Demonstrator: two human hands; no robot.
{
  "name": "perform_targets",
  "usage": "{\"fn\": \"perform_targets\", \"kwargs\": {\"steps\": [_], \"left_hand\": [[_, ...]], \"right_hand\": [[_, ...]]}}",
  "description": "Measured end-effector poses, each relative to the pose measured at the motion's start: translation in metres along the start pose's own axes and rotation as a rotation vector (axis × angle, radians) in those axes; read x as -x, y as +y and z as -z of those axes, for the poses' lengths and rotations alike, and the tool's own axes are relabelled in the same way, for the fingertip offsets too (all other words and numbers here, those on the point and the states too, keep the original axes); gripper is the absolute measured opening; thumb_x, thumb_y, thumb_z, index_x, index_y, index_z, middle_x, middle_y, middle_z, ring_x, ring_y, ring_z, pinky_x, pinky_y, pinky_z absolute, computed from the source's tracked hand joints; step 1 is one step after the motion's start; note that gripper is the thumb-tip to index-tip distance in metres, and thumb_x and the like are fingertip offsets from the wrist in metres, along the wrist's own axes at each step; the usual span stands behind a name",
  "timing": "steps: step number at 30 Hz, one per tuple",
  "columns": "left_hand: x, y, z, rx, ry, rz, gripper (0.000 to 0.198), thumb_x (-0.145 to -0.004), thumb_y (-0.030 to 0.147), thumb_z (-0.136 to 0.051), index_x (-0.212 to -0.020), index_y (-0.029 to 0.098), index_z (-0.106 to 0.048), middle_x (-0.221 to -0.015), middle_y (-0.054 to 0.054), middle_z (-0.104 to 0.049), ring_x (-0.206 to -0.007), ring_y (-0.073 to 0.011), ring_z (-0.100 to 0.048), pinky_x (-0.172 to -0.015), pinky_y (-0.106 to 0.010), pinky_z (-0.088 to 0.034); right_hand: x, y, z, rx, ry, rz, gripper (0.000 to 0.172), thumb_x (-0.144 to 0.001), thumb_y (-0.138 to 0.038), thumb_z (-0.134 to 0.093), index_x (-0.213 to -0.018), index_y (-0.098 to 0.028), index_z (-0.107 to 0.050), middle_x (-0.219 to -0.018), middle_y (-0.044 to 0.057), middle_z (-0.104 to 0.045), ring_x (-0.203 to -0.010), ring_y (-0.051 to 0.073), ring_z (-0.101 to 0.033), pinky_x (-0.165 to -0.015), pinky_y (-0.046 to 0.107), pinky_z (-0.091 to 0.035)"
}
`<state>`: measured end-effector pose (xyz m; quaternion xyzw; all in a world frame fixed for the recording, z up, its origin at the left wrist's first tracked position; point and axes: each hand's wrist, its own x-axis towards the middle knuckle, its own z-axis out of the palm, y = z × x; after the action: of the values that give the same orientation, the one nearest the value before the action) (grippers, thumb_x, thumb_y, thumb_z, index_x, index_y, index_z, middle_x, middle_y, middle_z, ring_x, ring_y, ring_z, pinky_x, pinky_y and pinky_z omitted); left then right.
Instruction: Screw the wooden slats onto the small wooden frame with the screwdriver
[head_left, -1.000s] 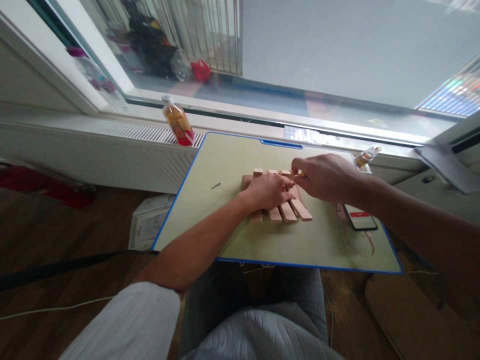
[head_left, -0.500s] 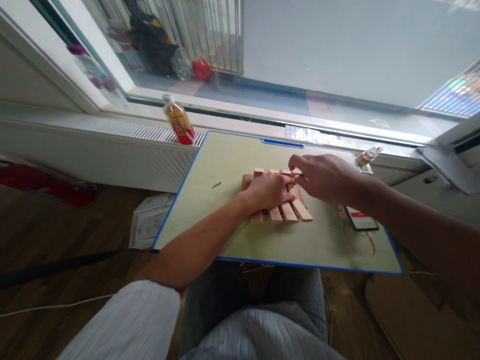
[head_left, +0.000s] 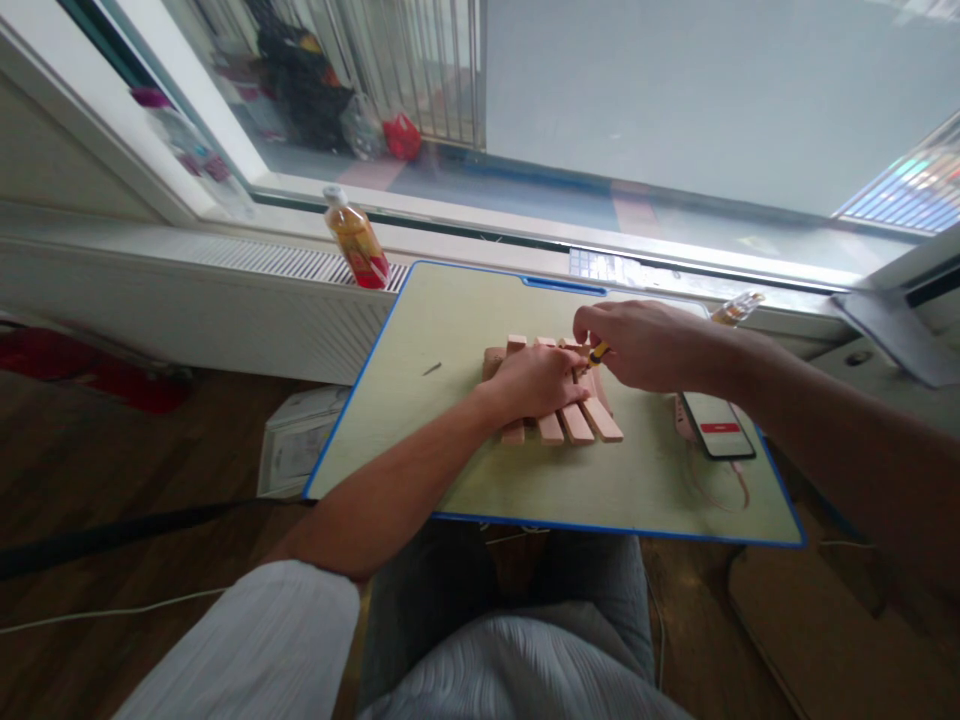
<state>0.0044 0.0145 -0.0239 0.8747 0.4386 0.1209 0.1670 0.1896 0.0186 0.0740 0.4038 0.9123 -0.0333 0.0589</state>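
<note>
A small rack of wooden slats [head_left: 577, 420] lies in the middle of a pale lap board [head_left: 420, 430] with a blue rim. My left hand [head_left: 534, 382] rests flat on the slats and presses them down. My right hand [head_left: 637, 345] hovers over the rack's far right end, fingers closed around a small yellow-handled tool [head_left: 598, 352] whose tip points down at the slats. The tool's tip is hidden between the two hands.
A phone [head_left: 718, 424] with a lit screen and a pink cable lies right of the rack. A small dark screw [head_left: 431, 370] sits on the board's left part. An orange drink bottle [head_left: 357, 242] stands on the radiator ledge; a smaller bottle [head_left: 736, 308] is at the far right.
My right hand has shifted slightly left and away over the slats, and the yellow tool shows again between its fingers. The left hand stays in place.
</note>
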Motion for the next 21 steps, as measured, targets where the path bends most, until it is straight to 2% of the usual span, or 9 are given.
{"fn": "perform_targets", "kwargs": {"steps": [3, 6, 9, 12, 15, 17, 21], "left_hand": [[-0.001, -0.001, -0.001, 0.001, 0.009, -0.006, 0.04, -0.097, 0.051, -0.068, -0.129, 0.029, -0.079, -0.116, -0.009, -0.08, -0.112, -0.0294, -0.074, -0.097, -0.038, -0.055], [-0.002, -0.001, -0.002, -0.021, -0.018, -0.013, 0.044, -0.098, 0.052, -0.067, -0.134, 0.029, -0.077, -0.118, -0.009, -0.08, -0.112, -0.0299, -0.074, -0.096, -0.038, -0.056], [-0.003, -0.001, -0.001, -0.03, -0.039, -0.008, 0.047, -0.098, 0.052, -0.067, -0.139, 0.029, -0.074, -0.119, -0.009, -0.081, -0.113, -0.0298, -0.074, -0.095, -0.038, -0.056], [-0.002, 0.0, 0.001, -0.028, -0.038, 0.007, 0.045, -0.098, 0.052, -0.068, -0.136, 0.028, -0.076, -0.115, -0.009, -0.081, -0.111, -0.0296, -0.075, -0.095, -0.037, -0.056], [-0.001, 0.001, 0.001, -0.026, -0.031, 0.009, 0.043, -0.097, 0.053, -0.068, -0.131, 0.028, -0.078, -0.113, -0.009, -0.082, -0.11, -0.03, -0.076, -0.094, -0.038, -0.056], [0.0, 0.0, 0.001, -0.022, -0.025, 0.005, 0.043, -0.097, 0.052, -0.068, -0.133, 0.03, -0.078, -0.115, -0.009, -0.082, -0.112, -0.0302, -0.076, -0.095, -0.038, -0.056], [0.0, 0.0, 0.001, -0.014, -0.02, -0.001, 0.043, -0.097, 0.05, -0.068, -0.133, 0.029, -0.077, -0.116, -0.008, -0.082, -0.112, -0.0298, -0.076, -0.096, -0.038, -0.056]], "right_hand": [[-0.002, -0.004, 0.002, 0.103, -0.038, -0.028, 0.034, -0.095, -0.019, -0.057, -0.127, -0.018, -0.068, -0.093, 0.012, -0.076, -0.077, 0.023, -0.066, -0.065, 0.033, -0.033], [-0.004, -0.008, 0.001, 0.188, -0.058, -0.163, 0.033, -0.101, -0.029, -0.052, -0.126, -0.018, -0.071, -0.083, 0.013, -0.074, -0.069, 0.024, -0.065, -0.063, 0.035, -0.03], [-0.006, -0.008, -0.002, 0.188, -0.047, -0.298, 0.038, -0.104, -0.037, -0.047, -0.126, -0.019, -0.071, -0.083, 0.015, -0.074, -0.068, 0.026, -0.065, -0.062, 0.035, -0.03], [-0.006, -0.004, -0.003, 0.121, -0.04, -0.321, 0.045, -0.101, -0.046, -0.05, -0.132, -0.018, -0.067, -0.086, 0.014, -0.075, -0.072, 0.026, -0.065, -0.061, 0.034, -0.031], [-0.004, 0.002, -0.002, 0.033, -0.062, -0.245, 0.048, -0.087, -0.037, -0.065, -0.131, -0.016, -0.063, -0.096, 0.013, -0.076, -0.08, 0.025, -0.065, -0.063, 0.033, -0.036], [-0.002, 0.007, -0.001, 0.0, -0.068, -0.188, 0.042, -0.081, -0.026, -0.066, -0.121, -0.016, -0.065, -0.1, 0.013, -0.076, -0.084, 0.024, -0.065, -0.066, 0.032, -0.038], [0.001, 0.01, 0.002, 0.037, 0.006, -0.141, 0.024, -0.082, -0.019, -0.061, -0.103, -0.02, -0.071, -0.094, 0.01, -0.076, -0.083, 0.023, -0.065, -0.068, 0.033, -0.037]]}}
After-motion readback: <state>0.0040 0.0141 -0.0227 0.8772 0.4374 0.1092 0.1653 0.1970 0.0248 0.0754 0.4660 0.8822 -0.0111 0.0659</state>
